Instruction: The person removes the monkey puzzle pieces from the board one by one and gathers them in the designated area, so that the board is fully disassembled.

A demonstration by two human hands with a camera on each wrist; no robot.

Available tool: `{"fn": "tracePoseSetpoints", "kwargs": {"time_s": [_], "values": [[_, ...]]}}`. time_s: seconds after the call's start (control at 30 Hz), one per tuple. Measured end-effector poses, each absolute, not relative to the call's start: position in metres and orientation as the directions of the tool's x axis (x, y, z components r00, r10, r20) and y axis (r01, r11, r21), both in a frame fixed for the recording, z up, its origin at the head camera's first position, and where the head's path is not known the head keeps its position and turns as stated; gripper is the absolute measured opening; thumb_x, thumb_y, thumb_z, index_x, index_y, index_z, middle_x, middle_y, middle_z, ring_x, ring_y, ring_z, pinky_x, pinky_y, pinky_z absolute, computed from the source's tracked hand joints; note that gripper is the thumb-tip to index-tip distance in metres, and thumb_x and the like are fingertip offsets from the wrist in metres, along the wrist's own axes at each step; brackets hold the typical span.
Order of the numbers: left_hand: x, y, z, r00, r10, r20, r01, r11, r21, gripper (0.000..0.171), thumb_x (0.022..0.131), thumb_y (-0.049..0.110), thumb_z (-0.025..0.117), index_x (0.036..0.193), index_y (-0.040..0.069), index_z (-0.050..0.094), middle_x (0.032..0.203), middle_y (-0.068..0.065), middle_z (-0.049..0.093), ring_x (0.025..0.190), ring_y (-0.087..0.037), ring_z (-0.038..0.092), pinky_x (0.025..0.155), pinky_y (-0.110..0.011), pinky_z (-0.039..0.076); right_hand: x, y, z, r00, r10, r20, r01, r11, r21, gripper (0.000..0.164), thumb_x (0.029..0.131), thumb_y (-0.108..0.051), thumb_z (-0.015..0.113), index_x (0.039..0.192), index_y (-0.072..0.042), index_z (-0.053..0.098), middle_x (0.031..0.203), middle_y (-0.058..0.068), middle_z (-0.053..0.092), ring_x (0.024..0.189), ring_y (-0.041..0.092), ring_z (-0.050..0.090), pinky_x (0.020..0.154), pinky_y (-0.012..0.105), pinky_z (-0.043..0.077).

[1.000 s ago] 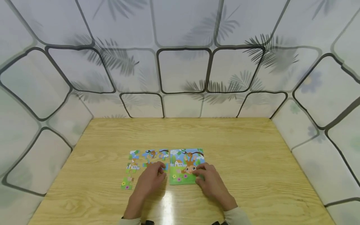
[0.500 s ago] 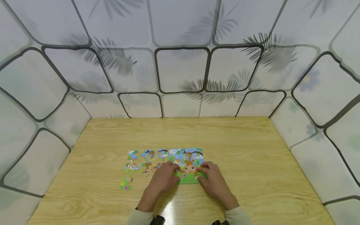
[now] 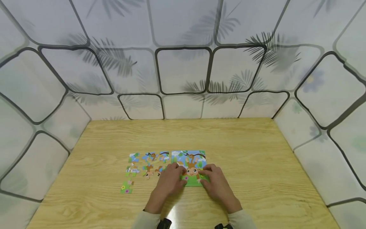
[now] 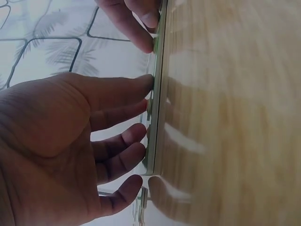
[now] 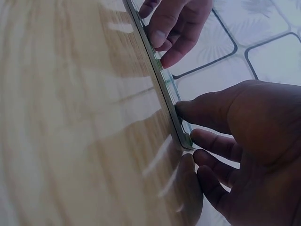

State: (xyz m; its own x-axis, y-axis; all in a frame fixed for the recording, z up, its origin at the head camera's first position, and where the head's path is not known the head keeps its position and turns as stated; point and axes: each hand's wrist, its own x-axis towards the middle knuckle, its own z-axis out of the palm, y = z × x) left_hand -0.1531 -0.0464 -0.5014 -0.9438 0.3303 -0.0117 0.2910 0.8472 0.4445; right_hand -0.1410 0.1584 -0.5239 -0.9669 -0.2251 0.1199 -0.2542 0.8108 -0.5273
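Note:
The picture board (image 3: 193, 163), printed with a monkey and a house, lies flat on the table. My left hand (image 3: 170, 179) reaches over its left part. In the left wrist view the thumb and index finger of my left hand (image 4: 51, 127) pinch a thin puzzle piece (image 4: 149, 110) close against the board; its picture is mostly hidden. My right hand (image 3: 217, 183) is at the board's lower right, thumb and index finger on a puzzle piece (image 3: 202, 176) there. The right wrist view shows these fingertips right at the board's face. Several loose puzzle pieces (image 3: 132, 171) lie left of the board.
A pale wood-grain table (image 3: 243, 143) carries everything. Patterned fabric walls (image 3: 183, 70) enclose it at the back and both sides. The flower corner piece (image 3: 126, 187) is nearest the front among the loose pieces.
My left hand has moved right from the loose pieces onto the board's left part, uncovering monkey-face pieces behind it. My right hand stays at the board's lower right, shifted slightly.

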Motion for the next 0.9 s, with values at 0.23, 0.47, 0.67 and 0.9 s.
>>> {"fn": "tracePoseSetpoints", "kwargs": {"time_s": [0.23,0.47,0.67,0.9], "values": [[-0.1543,-0.0420,-0.5032,-0.950,0.309,-0.034,0.259,0.848,0.463,0.026,0.081,0.026,0.077,0.102,0.016,0.067,0.097,-0.001,0.055,0.090,-0.020,0.049,0.076,-0.042,0.042,-0.1396,0.1573,-0.5223,-0.969,-0.217,0.120,-0.248,0.811,-0.530,0.029,0.083,-0.018,0.074,0.111,-0.014,0.073,0.118,0.003,0.057,0.110,0.025,0.053,0.093,0.042,0.045],[-0.1537,-0.0418,-0.5018,-0.954,0.296,-0.039,0.242,0.843,0.480,0.025,0.081,0.025,0.077,0.100,0.016,0.063,0.094,0.001,0.053,0.089,-0.020,0.049,0.076,-0.042,0.039,-0.1398,0.1557,-0.5218,-0.971,-0.214,0.102,-0.236,0.821,-0.520,0.031,0.084,-0.018,0.073,0.115,-0.015,0.072,0.119,0.002,0.057,0.109,0.023,0.053,0.092,0.041,0.046],[-0.1533,-0.0435,-0.5024,-0.954,0.301,-0.013,0.255,0.830,0.496,0.022,0.084,0.023,0.073,0.099,0.018,0.058,0.086,0.005,0.057,0.087,-0.019,0.052,0.076,-0.044,0.039,-0.1403,0.1553,-0.5222,-0.970,-0.215,0.111,-0.241,0.820,-0.519,0.030,0.084,-0.018,0.073,0.114,-0.016,0.072,0.119,0.002,0.057,0.108,0.023,0.053,0.092,0.041,0.045],[-0.1537,-0.0464,-0.5035,-0.955,0.295,-0.039,0.226,0.804,0.550,0.020,0.087,0.024,0.071,0.094,0.019,0.052,0.079,0.006,0.056,0.076,-0.013,0.051,0.074,-0.042,0.038,-0.1384,0.1566,-0.5229,-0.971,-0.215,0.106,-0.238,0.809,-0.538,0.032,0.084,-0.019,0.073,0.116,-0.014,0.071,0.120,0.003,0.056,0.109,0.024,0.052,0.092,0.041,0.044]]}}
